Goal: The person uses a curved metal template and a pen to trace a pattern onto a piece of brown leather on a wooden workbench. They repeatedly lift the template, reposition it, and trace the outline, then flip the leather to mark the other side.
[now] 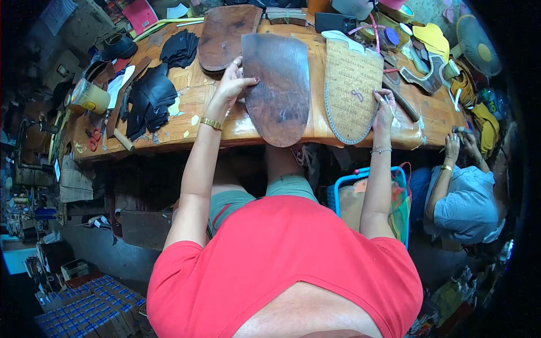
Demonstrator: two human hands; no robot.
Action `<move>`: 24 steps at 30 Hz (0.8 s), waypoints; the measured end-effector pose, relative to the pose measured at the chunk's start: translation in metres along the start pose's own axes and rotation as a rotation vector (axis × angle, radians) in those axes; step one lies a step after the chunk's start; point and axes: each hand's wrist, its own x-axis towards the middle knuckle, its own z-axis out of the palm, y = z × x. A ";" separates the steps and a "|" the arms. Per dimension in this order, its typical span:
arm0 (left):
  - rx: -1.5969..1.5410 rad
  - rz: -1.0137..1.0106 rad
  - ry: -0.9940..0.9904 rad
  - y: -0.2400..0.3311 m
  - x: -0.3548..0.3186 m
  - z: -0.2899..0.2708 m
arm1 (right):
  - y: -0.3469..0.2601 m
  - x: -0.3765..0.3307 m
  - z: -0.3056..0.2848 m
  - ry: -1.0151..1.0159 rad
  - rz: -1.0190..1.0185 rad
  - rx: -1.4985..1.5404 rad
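Note:
My left hand [231, 85] grips the upper left edge of a dark brown leather piece [277, 90], with the thumb on its face. The piece has a straight top and a rounded bottom, and it is held upright over the table's front edge. To its right lies a tan piece of similar shape [350, 84], covered in rows of writing, with a dotted grey border along its curve. My right hand [384, 108] pinches the right edge of this tan piece. Behind my left hand rests a stack of brown leather pieces [230, 34].
Black leather pieces [151, 101], a tub [90, 97] and red-handled scissors [93, 138] occupy the table's left side. A dark rod [403, 102] lies beyond my right hand. A blue-framed basket [369, 186] stands below the table; a co-worker [465, 197] works at the right.

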 end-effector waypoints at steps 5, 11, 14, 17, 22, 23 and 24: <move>0.076 0.259 -0.022 0.046 0.039 -0.038 | -0.004 -0.004 0.007 0.059 -0.005 -0.096; 0.260 0.210 0.058 0.091 0.120 -0.117 | -0.004 -0.002 0.008 0.032 -0.004 -0.125; 0.369 0.149 0.185 0.072 0.147 -0.153 | -0.006 -0.002 0.013 0.019 0.001 -0.158; 0.486 0.063 0.282 0.048 0.161 -0.177 | -0.003 0.002 0.011 0.006 0.034 -0.130; 0.611 0.091 0.242 0.047 0.161 -0.162 | -0.002 0.002 -0.002 -0.011 0.053 -0.170; 0.662 0.108 0.210 0.051 0.160 -0.152 | -0.003 0.000 -0.006 -0.012 0.054 -0.176; 0.694 0.130 0.225 0.058 0.154 -0.146 | -0.002 0.002 -0.004 -0.029 0.053 -0.172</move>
